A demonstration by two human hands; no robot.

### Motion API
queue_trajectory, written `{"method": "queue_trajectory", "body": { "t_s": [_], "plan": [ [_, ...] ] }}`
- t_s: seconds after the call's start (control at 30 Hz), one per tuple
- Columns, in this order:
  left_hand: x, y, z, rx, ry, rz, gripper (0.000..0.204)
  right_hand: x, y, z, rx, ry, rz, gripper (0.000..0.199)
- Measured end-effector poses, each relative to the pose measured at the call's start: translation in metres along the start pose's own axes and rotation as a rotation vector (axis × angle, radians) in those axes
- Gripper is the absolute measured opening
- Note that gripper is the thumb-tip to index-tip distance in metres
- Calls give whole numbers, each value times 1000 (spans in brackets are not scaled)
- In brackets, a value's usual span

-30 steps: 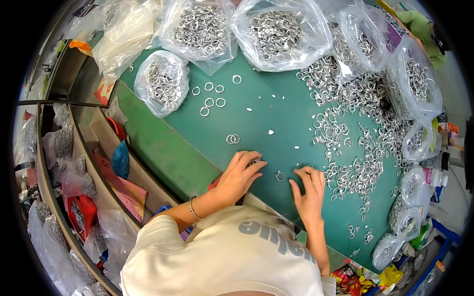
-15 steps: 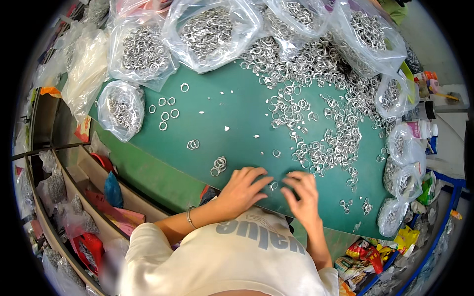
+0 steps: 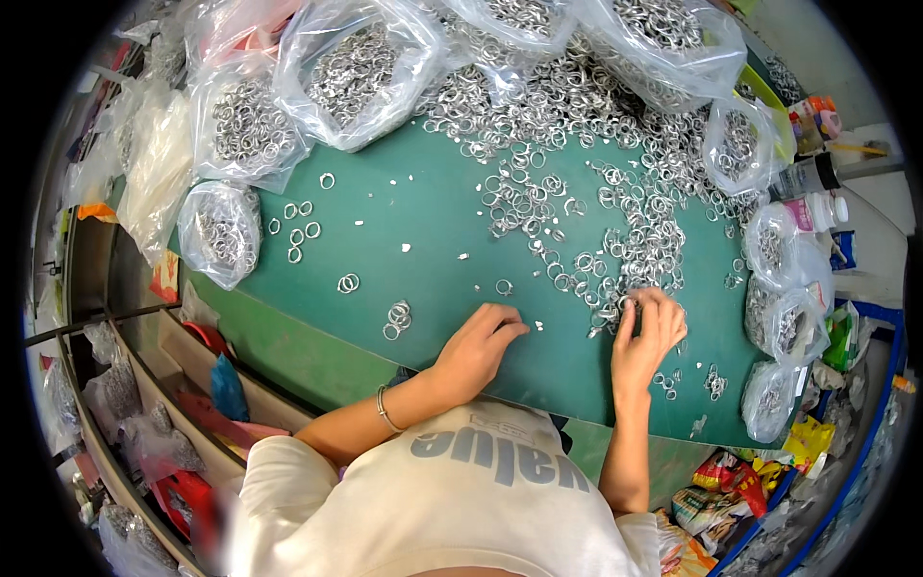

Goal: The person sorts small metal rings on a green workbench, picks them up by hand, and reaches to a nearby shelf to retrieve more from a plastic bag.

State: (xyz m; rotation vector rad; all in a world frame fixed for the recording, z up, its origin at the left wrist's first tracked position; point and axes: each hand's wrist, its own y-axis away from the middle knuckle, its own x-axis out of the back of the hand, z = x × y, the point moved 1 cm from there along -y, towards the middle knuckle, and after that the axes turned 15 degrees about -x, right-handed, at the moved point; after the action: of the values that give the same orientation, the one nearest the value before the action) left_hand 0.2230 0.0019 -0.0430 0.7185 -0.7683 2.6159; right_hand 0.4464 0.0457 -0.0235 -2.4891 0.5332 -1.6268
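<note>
Close to the front edge of the green tabletop [image 3: 423,231] is my left hand [image 3: 478,348], its fingers curled toward the thumb. Whatever they may hold is hidden. Small white bits [image 3: 538,326] lie just off its fingertips. My right hand [image 3: 654,332] reaches to the near end of a spread of silver metal rings [image 3: 649,231], thumb and bent fingers apart, fingertips among the rings. A single ring [image 3: 504,287] lies beyond my left hand. To the left are a small cluster of rings [image 3: 396,320], an overlapping pair [image 3: 348,284] and several separate rings [image 3: 296,231].
Clear plastic bags of rings [image 3: 356,77] line the far side around a large heap [image 3: 567,87]. A smaller bag [image 3: 221,231] stands at the left, and more bags [image 3: 769,399] run down the right edge. Compartments [image 3: 240,385] with bags stand left of the table.
My right hand has moved right and away from me, to the ring spread. My left hand stays near the front edge, fingers more curled. The ring between my hands no longer shows. The view has shifted.
</note>
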Motion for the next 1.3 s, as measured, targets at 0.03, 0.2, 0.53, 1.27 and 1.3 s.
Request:
{"method": "queue_trajectory", "body": {
  "t_s": [0.03, 0.2, 0.53, 1.27, 1.3],
  "plan": [
    [0, -5, 2, 2, -63, 29, 27, 1, 0, 2, -20, 19, 28, 21],
    [2, -26, 12, 107, -429, 36, 29, -2, 5, -24, 71, -103, -84, 25],
    [-3, 6, 6, -1, -99, -58, 24, -10, 13, -38, 205, -151, -169, 13],
    [4, 2, 19, 77, -49, -60, 31, 8, 37, -45, -18, -372, -643, 20],
    [2, 1, 21, 61, -80, -73, 32, 7, 36, -42, -43, -381, -626, 20]
  ]
}}
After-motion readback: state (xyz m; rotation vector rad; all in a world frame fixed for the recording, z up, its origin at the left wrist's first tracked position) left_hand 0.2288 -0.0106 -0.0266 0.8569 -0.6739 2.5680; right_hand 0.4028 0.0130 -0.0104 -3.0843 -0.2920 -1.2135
